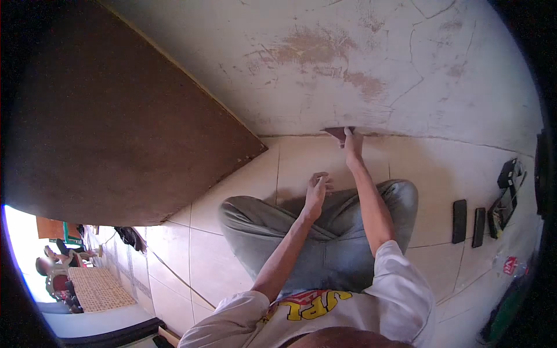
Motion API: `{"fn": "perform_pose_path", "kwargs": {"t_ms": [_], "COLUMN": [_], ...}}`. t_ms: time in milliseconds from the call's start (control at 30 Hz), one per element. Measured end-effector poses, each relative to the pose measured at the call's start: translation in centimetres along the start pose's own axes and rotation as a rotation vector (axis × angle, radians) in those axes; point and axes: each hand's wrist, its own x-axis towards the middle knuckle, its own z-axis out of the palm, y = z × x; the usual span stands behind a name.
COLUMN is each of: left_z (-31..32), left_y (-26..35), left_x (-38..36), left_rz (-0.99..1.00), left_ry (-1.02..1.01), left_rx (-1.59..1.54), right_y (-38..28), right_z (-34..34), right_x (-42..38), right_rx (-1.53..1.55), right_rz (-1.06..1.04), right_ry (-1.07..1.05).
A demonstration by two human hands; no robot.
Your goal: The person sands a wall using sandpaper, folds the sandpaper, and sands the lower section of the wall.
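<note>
Scraper (337, 133): a small dark, flat blade, located at the joint where the wall (360, 64) meets the floor (301, 159). Its edge lies against the base of the wall, straight ahead of the seated person.

Right hand (352, 148): closed around the scraper's near end, arm extended fully forward, fingers wrapped narrow on the tool. The exact grip is too small to resolve.

Left hand (317, 188): held above the floor tiles, just short of the wall and to the left of the right arm. Fingers are loosely curled, holding nothing. Whether the fingertips touch the tile cannot be determined.

Wall: pale plaster, cracked, with brown patches above the scraper.

Person: seated cross-legged on the floor, facing the wall, in grey trousers (325, 232) and a white shirt with red and yellow print. Both forearms pass over the knees.

Floor: cream tiles with dark grout lines.

Door (116, 116): a brown panel standing open on the left, its lower corner near the wall joint and well apart from the hands.

On the floor to the right, well apart from the hands: two dark flat slabs (467, 223) side by side, then a black device (506, 194) nearer the wall.
</note>
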Motion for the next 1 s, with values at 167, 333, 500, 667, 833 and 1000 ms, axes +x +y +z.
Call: {"fn": "perform_pose_path", "kwargs": {"t_ms": [167, 333, 500, 667, 833, 1000], "left_z": [-0.3, -0.1, -0.2, -0.3, -0.6, -0.4], "left_y": [-0.3, -0.3, -0.2, -0.5, -0.7, -0.6], "left_x": [0.0, 0.3, 0.1, 0.2, 0.8, 0.2], "left_rz": [-0.033, -0.024, -0.043, 0.011, -0.024, -0.021], "left_ry": [-0.001, 0.013, 0.013, -0.021, -0.021, -0.057], "left_rx": [-0.049, 0.015, -0.007, -0.014, 0.017, 0.023], "right_y": [-2.1, 1.0, -1.4, 4.2, -1.6, -0.9], "right_z": [1.2, -0.5, 1.0, -0.7, 0.8, 0.4], "right_x": [0.2, 0.8, 0.7, 3.3, 0.2, 1.2], "right_rx": [0.029, 0.017, -0.035, -0.269, -0.02, -0.119], "right_rz": [-0.428, 0.182, -0.243, -0.325, -0.162, -0.342], "right_ry": [-0.06, 0.042, -0.003, 0.175, 0.033, 0.025]}}
